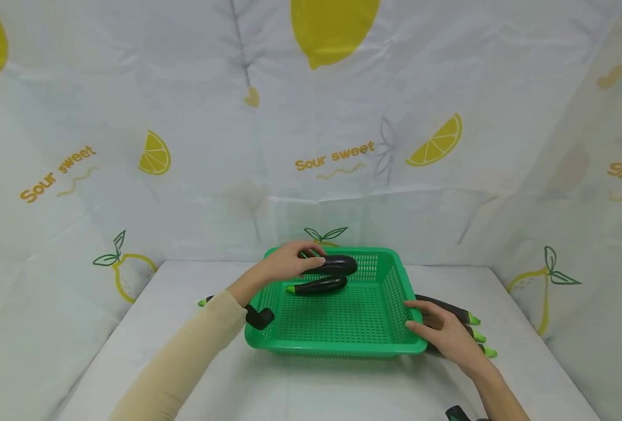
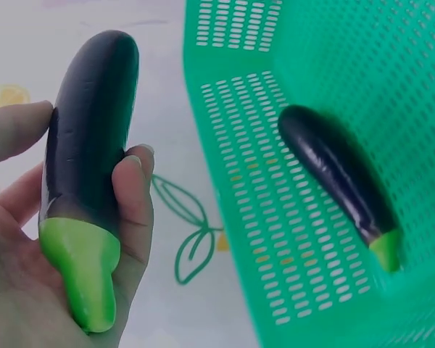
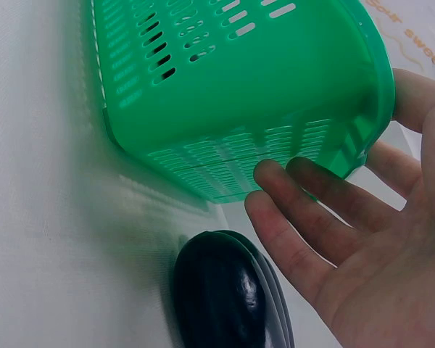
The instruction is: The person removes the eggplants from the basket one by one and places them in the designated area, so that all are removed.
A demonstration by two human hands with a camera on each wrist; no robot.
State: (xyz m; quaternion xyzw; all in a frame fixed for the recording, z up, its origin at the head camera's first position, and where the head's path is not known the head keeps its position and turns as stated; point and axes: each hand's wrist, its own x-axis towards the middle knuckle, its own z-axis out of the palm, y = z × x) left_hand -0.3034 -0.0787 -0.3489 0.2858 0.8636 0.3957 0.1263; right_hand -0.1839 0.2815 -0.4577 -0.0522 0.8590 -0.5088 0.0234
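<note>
A green perforated basket [image 1: 395, 292] sits mid-table. My left hand [image 1: 290, 260] holds a dark eggplant [image 1: 337, 264] over the basket's far left; in the left wrist view fingers and thumb curl round this eggplant [image 2: 87, 174] with its green stem toward the palm. A second eggplant [image 1: 318, 285] lies inside the basket [image 2: 275, 217], also visible as the eggplant [image 2: 341, 181] on the mesh floor. My right hand [image 1: 439, 330] rests with straight fingers against the basket's right rim; in the right wrist view the fingers [image 3: 304, 217] touch the basket wall [image 3: 261, 94].
Several eggplants [image 1: 453, 310] lie on the white table right of the basket, one eggplant [image 3: 217, 290] just under my right hand. Another green-tipped eggplant [image 1: 204, 301] peeks out behind my left forearm. Lemon-print curtains wall in the table.
</note>
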